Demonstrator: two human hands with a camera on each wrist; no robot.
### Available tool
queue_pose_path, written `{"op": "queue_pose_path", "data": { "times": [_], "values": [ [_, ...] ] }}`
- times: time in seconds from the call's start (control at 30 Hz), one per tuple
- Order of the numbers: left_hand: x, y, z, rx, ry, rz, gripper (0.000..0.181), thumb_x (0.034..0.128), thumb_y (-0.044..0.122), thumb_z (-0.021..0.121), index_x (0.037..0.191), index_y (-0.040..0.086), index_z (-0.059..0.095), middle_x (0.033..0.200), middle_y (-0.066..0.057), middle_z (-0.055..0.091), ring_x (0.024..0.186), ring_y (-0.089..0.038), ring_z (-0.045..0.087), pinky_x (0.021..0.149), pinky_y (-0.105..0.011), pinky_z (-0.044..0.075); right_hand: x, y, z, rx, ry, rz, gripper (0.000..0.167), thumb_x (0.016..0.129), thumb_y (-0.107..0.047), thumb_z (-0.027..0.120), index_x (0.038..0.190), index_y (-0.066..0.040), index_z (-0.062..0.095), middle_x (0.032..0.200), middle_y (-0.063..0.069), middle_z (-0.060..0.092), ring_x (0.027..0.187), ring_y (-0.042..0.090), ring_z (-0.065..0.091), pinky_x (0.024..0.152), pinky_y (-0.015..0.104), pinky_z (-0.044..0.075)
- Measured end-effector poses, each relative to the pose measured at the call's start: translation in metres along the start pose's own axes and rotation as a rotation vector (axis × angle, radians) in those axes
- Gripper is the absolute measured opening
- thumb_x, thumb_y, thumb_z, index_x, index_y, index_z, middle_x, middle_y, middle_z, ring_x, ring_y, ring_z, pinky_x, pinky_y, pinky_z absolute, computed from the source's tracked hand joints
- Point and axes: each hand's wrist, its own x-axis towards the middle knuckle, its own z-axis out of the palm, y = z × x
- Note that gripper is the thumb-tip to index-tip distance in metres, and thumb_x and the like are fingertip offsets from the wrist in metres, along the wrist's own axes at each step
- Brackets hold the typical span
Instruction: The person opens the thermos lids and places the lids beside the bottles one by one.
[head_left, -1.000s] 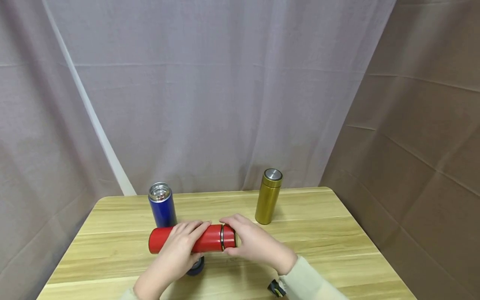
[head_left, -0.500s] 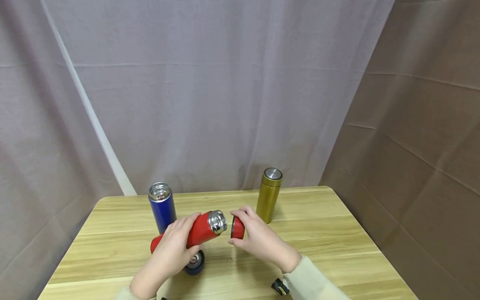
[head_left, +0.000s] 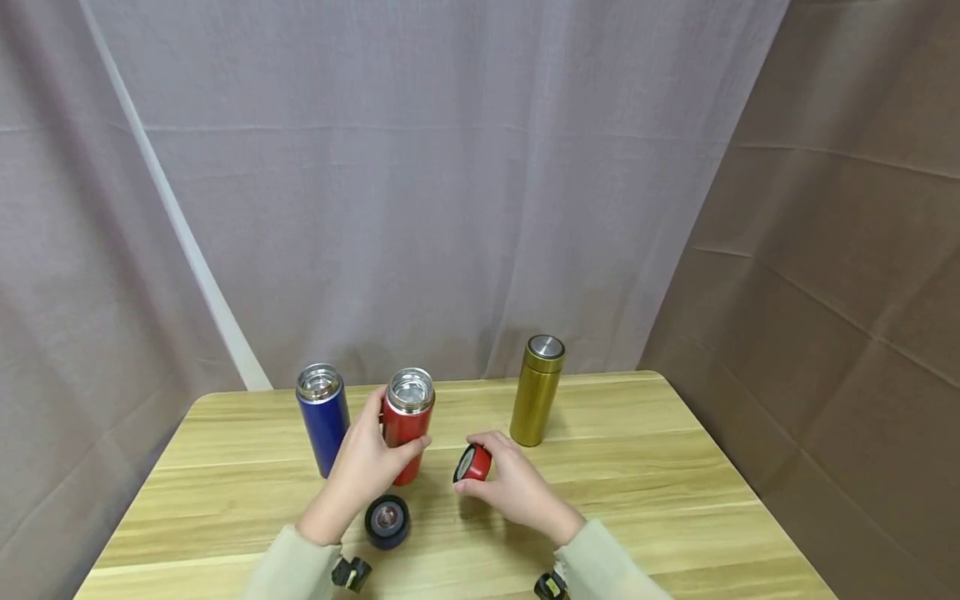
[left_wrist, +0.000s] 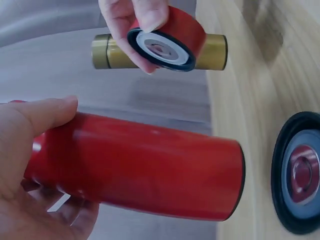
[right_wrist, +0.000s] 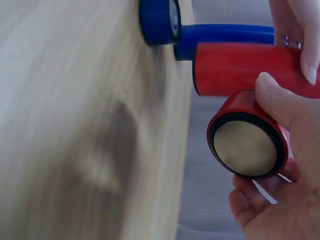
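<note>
Upright in my left hand [head_left: 369, 458] is a red flask [head_left: 407, 427] with its steel mouth uncovered; fingers and thumb wrap its upper body. In the left wrist view the red flask's base [left_wrist: 220, 175] stands a little off the wooden surface. My right hand [head_left: 519, 490] pinches the red lid [head_left: 480, 463] by its sides, tilted, its underside facing left. The right wrist view shows the lid [right_wrist: 245, 145] from its flat outer end, between thumb and fingers of the right hand [right_wrist: 295, 165].
An uncapped blue flask [head_left: 324, 429] stands left of the red one. Its dark blue lid [head_left: 387, 522] lies underside up near the front of the wooden table [head_left: 660, 483]. At the right stands a capped gold flask [head_left: 536, 400]. Curtains hang behind and at the sides.
The lid came off the red flask. My left hand turned the flask from lying sideways to upright, and my right hand moved slightly down with the lid.
</note>
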Motion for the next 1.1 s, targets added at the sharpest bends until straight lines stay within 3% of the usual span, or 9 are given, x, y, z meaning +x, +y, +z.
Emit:
{"op": "queue_pose_path", "data": {
  "times": [0.33,0.73,1.1],
  "values": [
    [0.02,-0.019,0.02,-0.069,0.021,-0.092,0.079,0.0736,0.021,0.085,0.137,0.008,0.039,0.118,-0.011,0.061,0.104,-0.025,0.062,0.087,-0.045,0.052,0.002,0.015,0.023,0.03,-0.017,0.068,0.066,0.076,-0.031,0.083,0.127,-0.003,0.053,0.117,0.007,0.054,0.095,0.017,0.058,0.077,0.028,0.052],
    [0.032,-0.037,0.034,-0.068,0.003,-0.15,0.081,0.0737,0.024,0.085,0.137,0.004,0.038,0.123,-0.014,0.057,0.11,-0.03,0.058,0.094,-0.049,0.047,0.003,0.025,0.045,0.052,-0.109,0.065,0.062,0.078,-0.029,0.081,0.127,-0.004,0.052,0.117,0.003,0.054,0.102,0.015,0.056,0.088,0.032,0.049],
    [0.037,-0.045,0.037,-0.134,-0.038,-0.168,0.078,0.0742,0.022,0.085,0.137,0.01,0.041,0.119,-0.011,0.061,0.104,-0.027,0.062,0.089,-0.046,0.051,0.001,0.03,0.055,-0.008,-0.111,0.026,0.066,0.077,-0.032,0.081,0.13,-0.004,0.052,0.123,0.005,0.055,0.11,0.016,0.055,0.095,0.036,0.046]
  ]
}}
